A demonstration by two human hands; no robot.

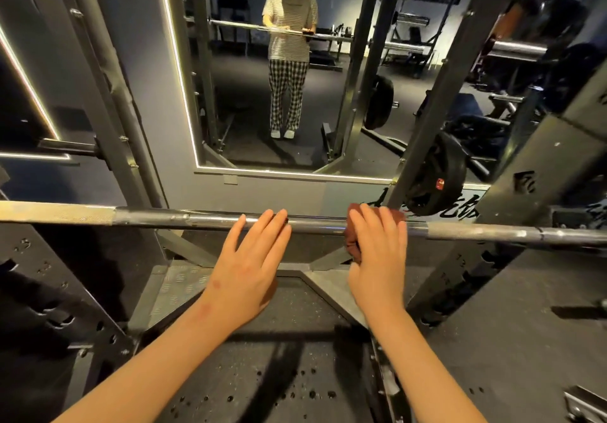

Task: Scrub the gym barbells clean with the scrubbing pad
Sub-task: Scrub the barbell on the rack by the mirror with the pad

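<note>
A dark steel squat rack (460, 110) frames the view, its uprights rising on both sides. Behind it stands one wall mirror with a lit edge (184, 94), which shows the standing person facing the bar.

One long silver steel barbell (315, 225) lies level across the rack at about waist height, with a rough knurled grip section towards each end and a smooth stretch in the middle. One black round weight plate (437, 173) hangs beside the right upright, just behind the bar.

Two bare hands reach forward to the smooth middle of the bar, near each other but apart. The left hand (253, 268) is released: its fingers (262, 229) are straight and close together, with the tips resting flat on top of the bar and holding nothing. The right hand (377, 252) lies palm down with its fingers (371, 222) stretched over one reddish-brown crumpled scrubbing pad (354, 247) and pressing it onto the bar. The pad drapes over the bar under that hand, with a fold hanging below on the side towards the left hand. The right thumb is hidden.
</note>
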